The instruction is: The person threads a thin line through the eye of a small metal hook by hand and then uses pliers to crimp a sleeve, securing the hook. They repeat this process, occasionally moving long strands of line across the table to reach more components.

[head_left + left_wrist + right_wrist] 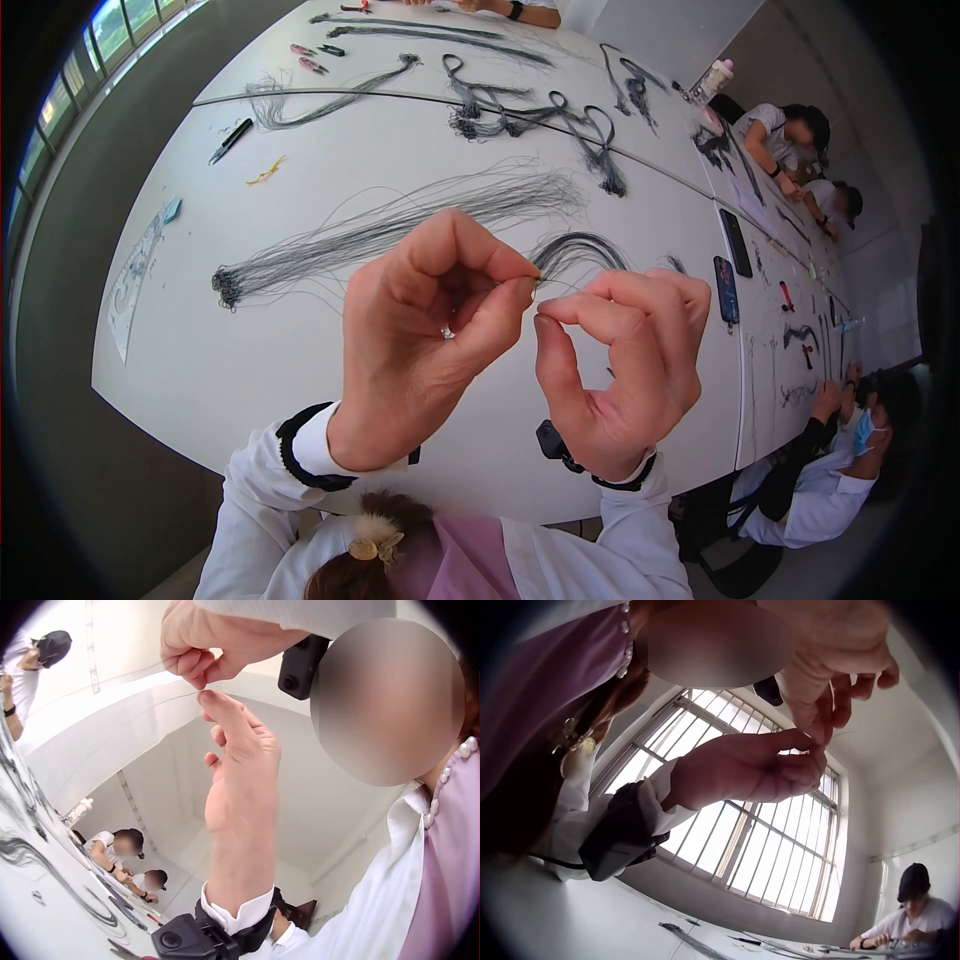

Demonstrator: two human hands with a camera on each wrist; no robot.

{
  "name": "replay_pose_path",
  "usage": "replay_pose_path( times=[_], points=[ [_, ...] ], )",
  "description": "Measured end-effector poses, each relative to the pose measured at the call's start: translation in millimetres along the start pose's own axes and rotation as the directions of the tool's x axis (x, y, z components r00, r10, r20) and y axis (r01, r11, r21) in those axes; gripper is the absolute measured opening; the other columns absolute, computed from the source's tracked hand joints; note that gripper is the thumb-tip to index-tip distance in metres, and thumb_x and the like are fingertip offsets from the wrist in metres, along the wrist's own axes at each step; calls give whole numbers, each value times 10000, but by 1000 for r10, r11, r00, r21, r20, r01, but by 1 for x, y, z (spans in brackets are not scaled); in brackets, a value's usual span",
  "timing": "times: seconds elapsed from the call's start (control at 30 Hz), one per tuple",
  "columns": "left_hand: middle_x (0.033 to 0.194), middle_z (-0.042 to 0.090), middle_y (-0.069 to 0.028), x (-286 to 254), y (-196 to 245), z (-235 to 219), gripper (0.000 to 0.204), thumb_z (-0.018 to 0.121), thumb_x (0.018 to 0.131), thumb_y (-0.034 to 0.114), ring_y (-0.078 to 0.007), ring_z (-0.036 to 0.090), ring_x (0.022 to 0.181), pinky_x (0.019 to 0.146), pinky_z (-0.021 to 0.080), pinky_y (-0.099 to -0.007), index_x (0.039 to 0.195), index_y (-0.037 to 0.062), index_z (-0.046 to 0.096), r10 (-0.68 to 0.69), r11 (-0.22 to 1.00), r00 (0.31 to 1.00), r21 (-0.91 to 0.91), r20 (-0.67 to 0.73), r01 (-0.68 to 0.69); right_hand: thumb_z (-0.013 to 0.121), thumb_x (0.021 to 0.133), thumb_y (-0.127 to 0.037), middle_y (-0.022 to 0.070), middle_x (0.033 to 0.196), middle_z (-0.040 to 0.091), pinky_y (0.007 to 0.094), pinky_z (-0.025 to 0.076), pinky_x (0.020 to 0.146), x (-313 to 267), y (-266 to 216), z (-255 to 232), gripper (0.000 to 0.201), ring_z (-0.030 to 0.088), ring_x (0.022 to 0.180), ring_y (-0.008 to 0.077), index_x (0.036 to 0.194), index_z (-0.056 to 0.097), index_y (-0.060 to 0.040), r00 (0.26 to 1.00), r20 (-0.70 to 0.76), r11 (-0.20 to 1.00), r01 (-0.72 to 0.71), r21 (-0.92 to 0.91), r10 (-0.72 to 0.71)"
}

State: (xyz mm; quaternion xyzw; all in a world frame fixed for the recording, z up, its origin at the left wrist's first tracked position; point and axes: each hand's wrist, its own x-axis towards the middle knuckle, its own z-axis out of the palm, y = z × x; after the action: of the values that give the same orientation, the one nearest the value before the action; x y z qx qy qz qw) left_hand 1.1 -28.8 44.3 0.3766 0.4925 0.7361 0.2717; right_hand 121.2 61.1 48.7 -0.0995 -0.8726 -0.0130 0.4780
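In the head view, my left hand is raised over the table, thumb and forefinger pinching a hair-thin strand at the fingertips. Facing it, my right hand holds its thumb and forefinger tips together very close by, on the same fine strand. The left wrist view has a thin strand trailing away from the meeting fingertips. A short piece of strand sticks out beyond the fingers in the right wrist view. Behind the hands lie a curved dark bundle and a long bundle of grey strands with a looped end.
More grey bundles lie across the far table. A black snipper, a yellow thread scrap and a patterned sheet are at the left. Two phones lie to the right. Other people sit around the table.
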Motion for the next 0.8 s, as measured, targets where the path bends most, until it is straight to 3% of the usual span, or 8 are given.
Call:
replay_pose_path(
  times=[0.17, 0.3, 0.4, 0.47, 0.5, 0.57, 0.73, 0.8],
  points=[
    [800, 565, -29, 0, -1, -1, 65, 561, 809, -70, -70, 542, 726, 681, 448, -197, 838, -12, 552, 18, 999, 1000, -26, -14, -18, 762, 696, -104, 50, 853, 622, 313, 437, 676, 5, 6, 5, 183, 546, 790, 217, 838, 664, -44, 950, 192, 838, -309, 450, 247],
    [801, 564, -27, 0, -2, 2, 74, 565, 809, -78, -65, 540, 722, 669, 443, -190, 838, -12, 555, 29, 998, 999, -51, -32, -31, 756, 710, -96, 53, 851, 638, 309, 449, 664, -1, 8, 12, 168, 572, 765, 220, 839, 671, -32, 903, 312, 678, -428, 598, 295],
    [741, 558, 15, 1, -7, 2, 62, 573, 819, -64, -3, 435, 617, 550, 361, -160, 824, -7, 549, 66, 996, 997, -55, -46, -68, 761, 675, -63, 30, 831, 632, 304, 427, 674, 1, 3, 5, 163, 573, 726, 192, 803, 663, -36, 908, 290, 768, -412, 491, 302],
    [726, 556, 13, 2, -10, 0, 77, 584, 800, -69, -10, 439, 602, 535, 367, -169, 812, -1, 553, 107, 994, 993, 20, -46, -106, 749, 639, -58, 1, 823, 612, 341, 386, 728, 0, 0, 5, 166, 556, 722, 163, 779, 659, -62, 998, 58, 993, -28, 112, 22],
    [712, 554, 11, 2, -11, -1, 91, 596, 782, -75, -18, 442, 587, 521, 373, -178, 799, 6, 556, 147, 985, 988, 96, -41, -143, 749, 639, -58, 1, 823, 612, 341, 386, 728, -1, -2, 4, 166, 556, 722, 163, 779, 659, -62, 998, 58, 993, -28, 112, 22],
    [751, 558, -8, -1, -6, -1, 107, 586, 770, -102, -31, 466, 630, 549, 382, -172, 808, -8, 555, 176, 962, 984, 213, -10, -170, 728, 613, -73, -19, 827, 594, 389, 334, 770, -1, -6, 1, 175, 538, 720, 143, 772, 661, -95, 990, 6, 971, 139, -194, -141],
    [764, 560, -29, -2, -5, 0, 133, 581, 740, -139, -43, 476, 646, 535, 361, -169, 793, -19, 563, 231, 905, 972, 356, 50, -233, 698, 588, -81, -45, 838, 602, 399, 312, 761, 2, -8, -12, 212, 501, 728, 127, 796, 677, -109, 988, -8, 948, 144, -283, -152],
    [734, 556, -25, -2, -7, 1, 129, 589, 735, -138, -47, 471, 617, 519, 355, -177, 771, -16, 572, 242, 903, 967, 345, 79, -254, 765, 620, -112, 7, 756, 601, 324, 329, 604, 6, -4, -15, 203, 442, 671, 185, 805, 689, -75, 978, -32, 951, 192, -240, -206]
  ],
)
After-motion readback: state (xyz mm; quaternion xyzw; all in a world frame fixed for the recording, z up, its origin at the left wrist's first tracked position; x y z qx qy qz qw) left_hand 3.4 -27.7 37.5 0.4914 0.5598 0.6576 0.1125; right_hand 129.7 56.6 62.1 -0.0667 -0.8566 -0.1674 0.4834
